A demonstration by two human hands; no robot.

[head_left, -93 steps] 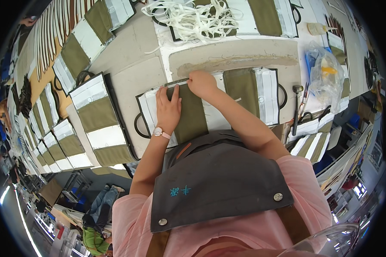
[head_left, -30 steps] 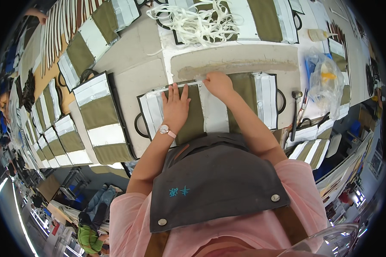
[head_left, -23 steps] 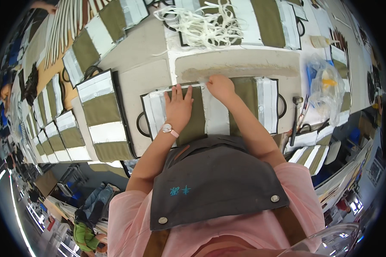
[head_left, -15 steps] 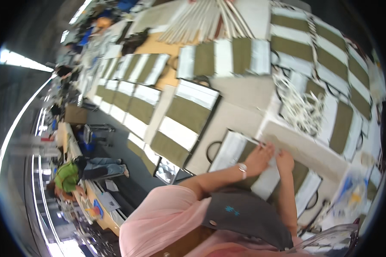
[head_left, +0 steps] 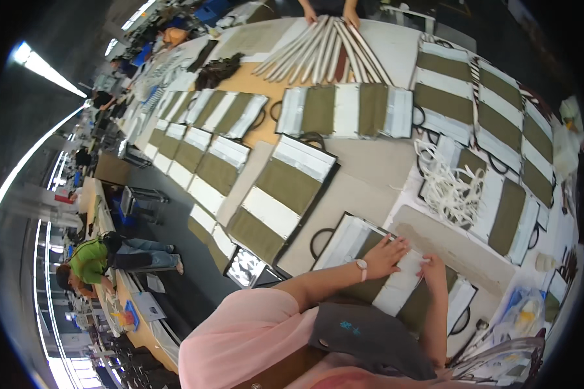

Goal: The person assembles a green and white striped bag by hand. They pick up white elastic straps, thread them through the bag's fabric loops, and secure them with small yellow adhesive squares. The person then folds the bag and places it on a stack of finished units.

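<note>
An olive-and-white striped fabric bag [head_left: 390, 299] with dark loop handles lies on the table before me. My left hand [head_left: 384, 255] rests flat on it, fingers stretched out along an olive band near the far edge. A watch is on that wrist. Right beside it, my right hand [head_left: 434, 268] has its fingertips closed at the far end of the bag's white strip [head_left: 410, 267]. How much of the strip lies between those fingers is hard to make out. A grey apron part [head_left: 370, 340] hangs over the near edge of the bag.
Beyond the bag lies a beige board [head_left: 461, 243]. A tangle of white cord [head_left: 454, 185] sits at right. Several striped bags [head_left: 279, 194] cover the table. At the far side, another person's hands [head_left: 350, 16] touch a fan of pale strips [head_left: 318, 52]. A person in green [head_left: 91, 262] bends over another table.
My left hand has flattened and spread on the bag, and the right has shifted slightly nearer. The view has tilted up, revealing another person's hands at the pale strips.
</note>
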